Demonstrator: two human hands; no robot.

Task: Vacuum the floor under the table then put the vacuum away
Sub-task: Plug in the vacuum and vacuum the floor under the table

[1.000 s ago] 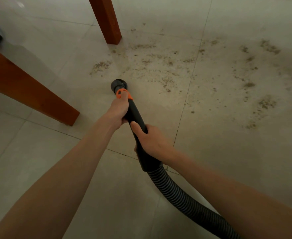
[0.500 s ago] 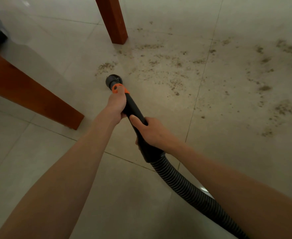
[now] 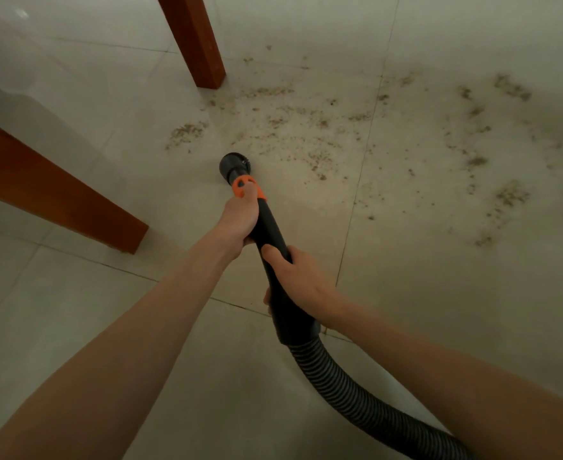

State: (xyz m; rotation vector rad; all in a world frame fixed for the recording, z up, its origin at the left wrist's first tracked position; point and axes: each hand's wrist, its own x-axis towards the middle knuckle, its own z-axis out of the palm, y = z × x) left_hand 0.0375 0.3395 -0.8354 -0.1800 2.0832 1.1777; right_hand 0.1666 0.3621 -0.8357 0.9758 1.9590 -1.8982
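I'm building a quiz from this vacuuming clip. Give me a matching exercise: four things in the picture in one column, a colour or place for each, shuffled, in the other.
Things:
1. collar on the vacuum wand
2. ribbed hose
3. table legs
4. left hand

Descriptions:
A. reddish-brown wood
B. orange
C. runs off toward the bottom right corner
D. grips the wand just behind the nozzle, ahead of the right hand

Pairs: 1-B, 2-C, 3-A, 4-D
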